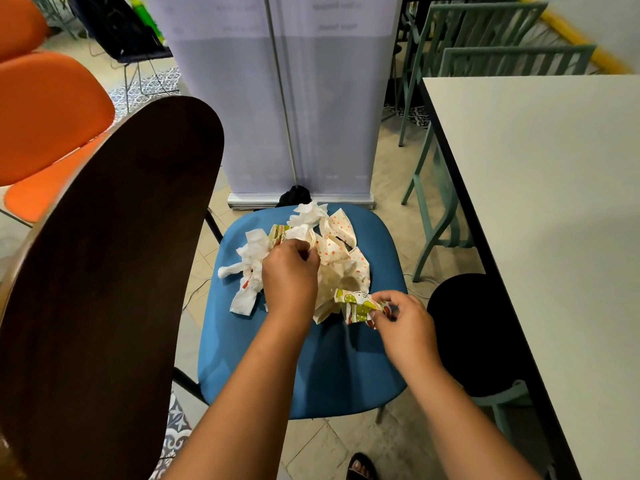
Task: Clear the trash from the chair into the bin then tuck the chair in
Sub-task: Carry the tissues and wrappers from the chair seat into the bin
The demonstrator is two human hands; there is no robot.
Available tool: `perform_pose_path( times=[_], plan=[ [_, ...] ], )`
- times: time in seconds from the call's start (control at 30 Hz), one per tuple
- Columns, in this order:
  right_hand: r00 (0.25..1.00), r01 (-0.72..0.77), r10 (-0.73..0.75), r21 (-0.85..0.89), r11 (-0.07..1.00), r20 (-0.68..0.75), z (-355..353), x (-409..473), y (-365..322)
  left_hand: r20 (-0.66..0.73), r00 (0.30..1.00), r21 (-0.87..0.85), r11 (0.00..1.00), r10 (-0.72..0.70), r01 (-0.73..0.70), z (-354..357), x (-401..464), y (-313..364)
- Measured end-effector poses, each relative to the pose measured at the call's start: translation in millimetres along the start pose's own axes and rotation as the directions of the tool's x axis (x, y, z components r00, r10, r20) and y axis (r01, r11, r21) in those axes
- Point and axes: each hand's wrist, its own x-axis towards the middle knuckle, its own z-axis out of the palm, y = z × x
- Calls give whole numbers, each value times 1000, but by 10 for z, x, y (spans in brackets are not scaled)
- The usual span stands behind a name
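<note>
At the bottom edge of the view a sandalled foot (362, 466) stands on the tiled floor (311, 445). Just beyond it is the chair (311, 368), with a blue padded seat and a dark wooden backrest (104, 289) rising large on the left. The near half of the seat is bare.

The right hand (403, 322) is over the seat's right edge, thumb and fingers pinched together on a crumpled wrapper (358, 304) printed with lime slices — the paper is bunched between the fingertips and lifted a little at that end. The left hand (290, 273) is nearer the middle of the seat, its fingers curled down and closed on a wad of white tissue (301, 233) in the trash pile.

The rest of the trash lies on the far half of the seat: crumpled white napkins (247, 268) toward the left edge, orange-dotted paper (341, 244) toward the far right, and another white tissue ball (310, 211) at the far edge. The pieces touch and overlap one another.

To the right of the chair, a round black stool seat (474, 334) sits partly under a white table (540, 209). Beyond the chair a pale roll-up banner (277, 98) stands on the floor — its base is just past the far edge of the seat. Green metal chairs (485, 46) stand at the far right, orange chairs (45, 112) at the far left.
</note>
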Motion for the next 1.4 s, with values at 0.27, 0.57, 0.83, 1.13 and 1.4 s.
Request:
perform_pose_path(
  times=[0.27, 0.57, 0.83, 1.13, 1.4],
  plan=[
    [996, -86, 87, 66, 994, -15, 80, 27, 105, 28, 976, -298, 930, -217, 216, -60, 60, -110],
    [990, -139, 142, 133, 981, -11, 89, 62, 134, 204, 889, -601, 664, -410, 445, -26, 137, -183],
    [990, -138, 140, 162, 977, -3, 56, 105, 123, 315, 858, -805, 364, -404, 468, -36, 110, -136],
    [995, -103, 104, 169, 980, -1, 58, 160, 103, 261, 872, -798, 416, -414, 437, -40, 108, -167],
    [993, -98, 109, 217, 971, -41, 21, 82, 80, 73, 918, -693, 642, -389, 327, -99, -16, -248]
  ],
)
